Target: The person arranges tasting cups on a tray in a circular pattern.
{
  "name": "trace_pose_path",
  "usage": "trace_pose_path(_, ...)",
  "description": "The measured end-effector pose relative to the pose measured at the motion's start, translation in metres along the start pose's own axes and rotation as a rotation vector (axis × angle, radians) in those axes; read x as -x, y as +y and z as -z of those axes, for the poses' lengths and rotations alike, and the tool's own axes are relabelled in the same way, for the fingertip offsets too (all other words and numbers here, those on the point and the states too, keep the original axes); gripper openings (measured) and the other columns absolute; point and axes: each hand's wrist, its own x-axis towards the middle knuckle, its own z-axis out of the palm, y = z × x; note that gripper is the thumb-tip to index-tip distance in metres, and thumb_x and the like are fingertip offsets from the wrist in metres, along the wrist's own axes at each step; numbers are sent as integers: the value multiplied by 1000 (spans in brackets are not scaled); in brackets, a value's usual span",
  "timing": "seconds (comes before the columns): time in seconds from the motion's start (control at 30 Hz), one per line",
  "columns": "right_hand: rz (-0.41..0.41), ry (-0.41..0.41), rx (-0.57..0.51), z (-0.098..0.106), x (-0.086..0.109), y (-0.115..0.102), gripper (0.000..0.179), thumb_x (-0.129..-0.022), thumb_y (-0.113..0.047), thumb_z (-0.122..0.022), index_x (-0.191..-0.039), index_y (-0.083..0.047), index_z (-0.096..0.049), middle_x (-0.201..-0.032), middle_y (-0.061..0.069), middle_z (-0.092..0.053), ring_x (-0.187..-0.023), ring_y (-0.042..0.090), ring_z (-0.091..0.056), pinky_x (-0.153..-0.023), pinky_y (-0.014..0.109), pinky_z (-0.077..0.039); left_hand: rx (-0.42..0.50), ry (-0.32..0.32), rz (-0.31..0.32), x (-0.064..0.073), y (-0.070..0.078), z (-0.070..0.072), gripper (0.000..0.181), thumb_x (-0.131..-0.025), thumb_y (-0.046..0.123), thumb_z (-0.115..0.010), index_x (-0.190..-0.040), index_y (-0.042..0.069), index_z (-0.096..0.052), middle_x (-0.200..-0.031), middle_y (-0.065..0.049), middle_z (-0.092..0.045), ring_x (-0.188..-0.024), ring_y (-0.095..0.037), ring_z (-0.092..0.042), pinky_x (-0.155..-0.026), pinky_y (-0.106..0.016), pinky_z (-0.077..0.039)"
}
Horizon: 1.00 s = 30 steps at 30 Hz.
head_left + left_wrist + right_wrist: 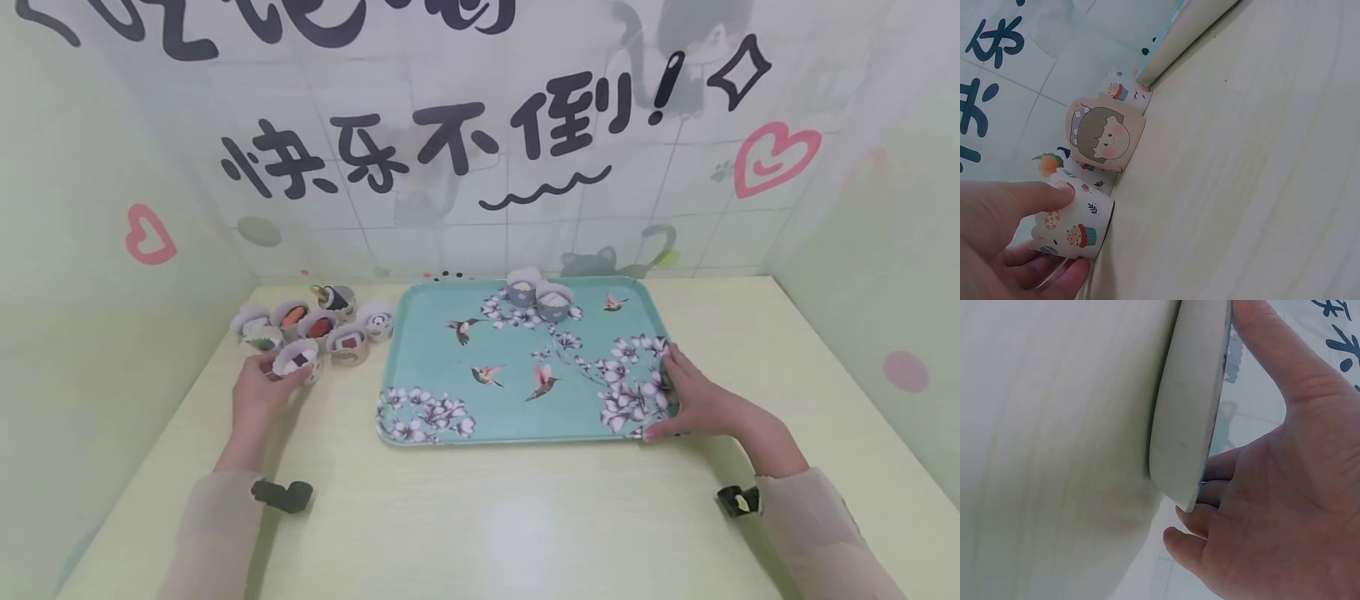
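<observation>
In the head view my left hand (258,392) grips a small paper baking cup (297,360) with a dark square inside. The left wrist view shows its white wall (1075,219) printed with cupcakes, thumb on the near side and fingers around the far side. Several similar cups with different small items stand close behind it, among them one with a red square (348,343). My right hand (701,400) holds the right front corner of a turquoise tray (510,425), thumb at the front rim and fingers along the right rim. Two grey cups (555,302) stand at the tray's back edge.
The tray, printed with birds and blossoms, lies on a pale wooden table (487,517). A printed curtain (450,225) with black lettering rises behind the table, and pale side panels stand left and right. Each sleeve carries a black wrist device.
</observation>
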Motion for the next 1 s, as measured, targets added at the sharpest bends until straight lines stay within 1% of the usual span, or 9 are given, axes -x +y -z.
trace_pose_path(0.17,-10,-4,-2,1,0,-1,134,-70,-38,-89,-149,21,2,-157,41,14,-146,57,8,-115,73,-12,-18,5,-12,3,-3,1,80,-92,41,-69,-149,-3,-34,-146,-27,-45,-129,-36,-49,-66,-9,-40)
trace_pose_path(0.27,-19,-6,-3,1,-1,-2,135,-69,-38,-90,-149,21,2,-157,41,14,-147,57,9,-115,73,-12,-18,-3,-19,5,-5,2,80,-92,42,-68,-149,-1,-34,-147,-27,-45,-130,-36,-49,-64,-7,-40)
trace_pose_path(0.53,-27,-8,-4,0,-1,-2,135,-69,-39,-90,-148,22,1,-156,42,14,-146,57,9,-116,72,-11,-46,-37,-41,12,-2,8,80,-93,45,-66,-150,0,-34,-150,-28,-42,-133,-39,-48,-69,-10,-41)
trace_pose_path(0.67,-33,-6,-1,0,-1,-2,136,-69,-39,-90,-148,22,1,-156,42,14,-146,57,8,-116,72,-12,-44,-55,-60,15,-1,10,82,-92,47,-67,-150,0,-34,-151,-28,-42,-133,-39,-47,-71,-10,-42)
trace_pose_path(0.87,-30,-2,8,1,0,-2,135,-69,-38,-90,-148,22,1,-156,42,13,-146,58,7,-116,72,-12,-47,-80,-75,20,3,12,85,-90,49,-69,-149,-2,-35,-148,-28,-44,-132,-39,-49,-70,-8,-42)
trace_pose_path(1.0,-23,1,12,1,-1,-2,134,-69,-38,-90,-148,22,1,-156,42,13,-146,58,7,-115,72,-13,-60,-97,-82,25,9,13,89,-89,51,-69,-150,-2,-33,-149,-29,-43,-133,-40,-49,-78,-16,-44)
